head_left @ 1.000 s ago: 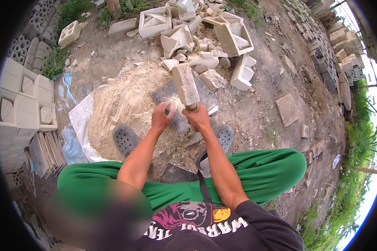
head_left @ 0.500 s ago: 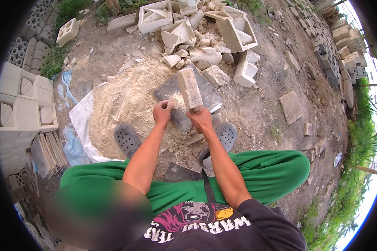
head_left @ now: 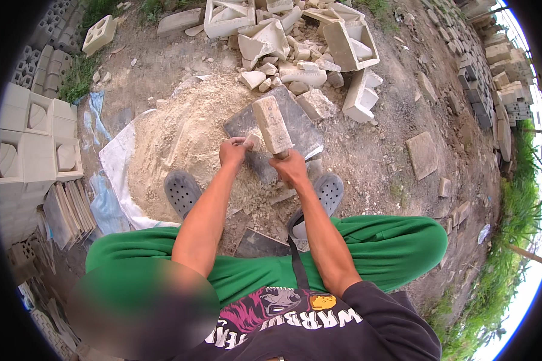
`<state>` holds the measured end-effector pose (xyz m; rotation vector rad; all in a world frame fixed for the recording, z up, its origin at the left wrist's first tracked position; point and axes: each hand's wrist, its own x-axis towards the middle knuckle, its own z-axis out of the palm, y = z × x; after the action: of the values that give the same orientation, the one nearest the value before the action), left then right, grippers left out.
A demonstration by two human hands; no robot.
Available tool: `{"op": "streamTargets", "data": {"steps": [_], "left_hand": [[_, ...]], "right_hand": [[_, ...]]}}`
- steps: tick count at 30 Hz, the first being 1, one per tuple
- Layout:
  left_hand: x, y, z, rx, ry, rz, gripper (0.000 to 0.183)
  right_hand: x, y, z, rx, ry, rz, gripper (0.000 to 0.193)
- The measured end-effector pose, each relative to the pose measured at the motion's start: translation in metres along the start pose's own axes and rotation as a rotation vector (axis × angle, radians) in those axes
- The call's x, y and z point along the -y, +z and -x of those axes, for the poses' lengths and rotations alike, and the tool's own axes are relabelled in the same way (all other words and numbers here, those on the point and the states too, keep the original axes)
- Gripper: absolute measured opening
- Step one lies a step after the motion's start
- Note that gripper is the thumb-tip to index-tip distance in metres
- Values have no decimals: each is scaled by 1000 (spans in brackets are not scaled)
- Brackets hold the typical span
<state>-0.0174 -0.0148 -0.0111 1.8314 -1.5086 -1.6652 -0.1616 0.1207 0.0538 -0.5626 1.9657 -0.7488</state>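
My right hand [head_left: 289,168] is wrapped round the short handle of a mallet with a long, dusty, block-shaped head [head_left: 271,125]. That head is held over a dark flat slab [head_left: 305,133] on the ground. At the slab's left side, my left hand [head_left: 235,151] pinches a small pale chunk of stone [head_left: 253,142], close beside the mallet head. Pale crumbs lie on the slab around the chunk. To the left spreads a heap of crushed, sandy powder [head_left: 174,141] on a white sheet [head_left: 115,150].
Beyond the slab lies a pile of broken cream blocks and rubble [head_left: 307,72]. Stacked pale blocks [head_left: 39,138] and leaning boards [head_left: 69,213] stand at the left. My grey clogs [head_left: 182,192] flank the work spot. A flat stone [head_left: 422,155] rests on the dirt at right.
The view has shifted slightly. The mallet head sits a little nearer the pale chunk and my left hand. Both hands keep their hold.
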Motion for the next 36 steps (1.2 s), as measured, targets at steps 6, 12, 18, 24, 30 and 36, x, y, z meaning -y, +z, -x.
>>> {"op": "streamTargets", "data": {"steps": [6, 12, 18, 24, 30, 36], "left_hand": [[6, 0, -6, 47, 45, 58, 33], [-18, 5, 12, 16, -25, -6, 33], [2, 2, 0, 8, 35, 27, 33], [3, 5, -4, 16, 48, 70, 33], [-16, 2, 8, -55, 12, -60, 36], [2, 0, 1, -3, 48, 20, 37]], "right_hand": [[24, -2, -9, -213, -349, 101, 34], [-12, 5, -15, -39, -49, 251, 42], [47, -15, 9, -143, -200, 133, 35], [4, 8, -4, -124, -151, 155, 35], [-17, 3, -9, -36, -76, 72, 32], [27, -3, 1, -134, -171, -93, 28]]}}
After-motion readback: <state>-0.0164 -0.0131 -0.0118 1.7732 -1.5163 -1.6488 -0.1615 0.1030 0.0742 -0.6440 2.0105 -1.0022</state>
